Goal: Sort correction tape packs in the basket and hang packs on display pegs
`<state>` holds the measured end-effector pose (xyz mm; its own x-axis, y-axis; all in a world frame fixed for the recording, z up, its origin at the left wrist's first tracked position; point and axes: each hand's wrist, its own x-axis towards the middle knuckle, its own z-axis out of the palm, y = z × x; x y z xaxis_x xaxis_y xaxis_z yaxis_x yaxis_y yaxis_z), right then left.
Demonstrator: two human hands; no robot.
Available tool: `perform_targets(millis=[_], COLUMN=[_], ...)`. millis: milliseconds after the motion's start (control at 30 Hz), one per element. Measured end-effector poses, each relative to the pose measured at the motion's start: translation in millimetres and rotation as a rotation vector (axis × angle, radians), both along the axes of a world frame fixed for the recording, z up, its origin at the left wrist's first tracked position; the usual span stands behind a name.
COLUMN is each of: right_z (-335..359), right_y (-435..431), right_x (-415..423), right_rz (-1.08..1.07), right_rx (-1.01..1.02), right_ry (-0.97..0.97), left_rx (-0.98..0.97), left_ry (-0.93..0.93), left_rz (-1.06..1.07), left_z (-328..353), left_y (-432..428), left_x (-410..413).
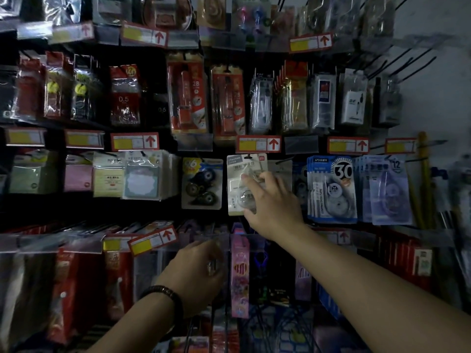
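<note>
Sticky note packs (pixel 142 174) hang on the left of the middle row. Next right is a pack with black tape wheels (pixel 201 184).

The left hand (pixel 193 273), with a bead bracelet (pixel 163 293) on the wrist, sits low by the lower row's label strip. Its fingers curl down and are blurred, so I cannot tell if it holds anything.

The white pack (pixel 237 174) is the task item. It is up at the middle row, with its hang hole at the top about level with a peg. The right hand (pixel 272 205) grips it by the clear bubble, fingers over the front and thumb low.

Blue packs (pixel 331 189) are stacked on the pegs just right of it. A blue wire basket (pixel 280 335) sits dim at the bottom.

Likely step: hanging the white pack. To do it well, keep the card flat and square to the peg. Line the hole up on the peg tip, then slide the pack straight back. Grip the edges rather than crush the bubble. Check that the hole is seated before letting go, and avoid knocking the neighbouring packs.
</note>
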<state>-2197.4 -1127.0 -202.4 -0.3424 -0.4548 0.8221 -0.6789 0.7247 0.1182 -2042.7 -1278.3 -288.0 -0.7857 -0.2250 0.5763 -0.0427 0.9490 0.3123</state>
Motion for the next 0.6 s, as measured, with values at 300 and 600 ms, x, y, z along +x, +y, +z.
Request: perform_targets(millis=[300,600], right_z=[-4,-87], right_y=[-22,26], right_x=[-18,28], right_rz=[-0.103,0.257], right_rx=[0.026,-0.131], right_ry=[-0.151,-0.007], left_rx=[0.067,0.141], left_ry=[-0.220,-0.474], left_rz=[-0.068,-0.070], left_z=[-37,-136], left_y=[11,16], left_x=[32,99])
